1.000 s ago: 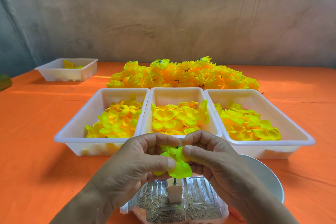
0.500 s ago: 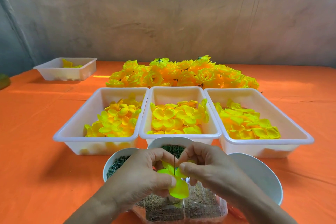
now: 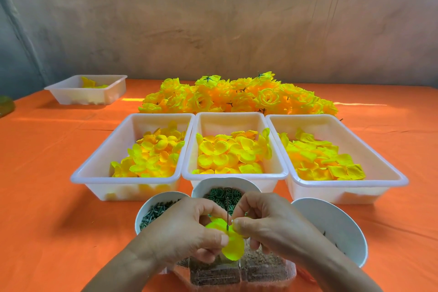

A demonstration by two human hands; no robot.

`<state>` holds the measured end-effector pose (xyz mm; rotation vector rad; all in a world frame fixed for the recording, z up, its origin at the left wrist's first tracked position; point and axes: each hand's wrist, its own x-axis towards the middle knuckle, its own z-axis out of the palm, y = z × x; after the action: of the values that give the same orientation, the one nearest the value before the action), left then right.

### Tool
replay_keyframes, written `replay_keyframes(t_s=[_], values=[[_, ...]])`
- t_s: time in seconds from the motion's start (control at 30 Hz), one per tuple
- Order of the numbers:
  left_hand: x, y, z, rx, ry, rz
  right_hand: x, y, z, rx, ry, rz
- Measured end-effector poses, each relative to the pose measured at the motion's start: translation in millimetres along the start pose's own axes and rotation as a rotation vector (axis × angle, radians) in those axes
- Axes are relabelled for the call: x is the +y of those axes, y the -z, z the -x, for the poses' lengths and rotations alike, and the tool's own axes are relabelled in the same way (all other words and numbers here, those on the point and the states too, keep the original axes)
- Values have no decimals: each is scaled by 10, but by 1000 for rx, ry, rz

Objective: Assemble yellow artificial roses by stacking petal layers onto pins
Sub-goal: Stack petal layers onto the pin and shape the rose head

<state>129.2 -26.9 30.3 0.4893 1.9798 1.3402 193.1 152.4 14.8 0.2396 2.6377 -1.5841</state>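
Head view: an orange cloth covers the table before a mottled grey wall. At far left stands a small tub with a few petals. Three white tubs of yellow petals stand side by side, with a heap of finished roses behind them. Nearer, the left hand and right hand both pinch a yellow petal layer threaded on an upright pin over a clear tray. A green object is cut off at the left edge. The hands hide the pin's foot. The right bowl shows little of its contents.
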Motion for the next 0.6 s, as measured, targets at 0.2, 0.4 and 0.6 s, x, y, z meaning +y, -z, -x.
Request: replay_keyframes(t_s=[0.2,0.4,0.6], values=[[7,132,44,37,-2,-381,-3,69,32,33,15,145],[84,162,51,214,-256,-475,0,159,46,178,87,218],[-7,-64,-44,114,-331,-388,-38,109,39,160,163,229]])
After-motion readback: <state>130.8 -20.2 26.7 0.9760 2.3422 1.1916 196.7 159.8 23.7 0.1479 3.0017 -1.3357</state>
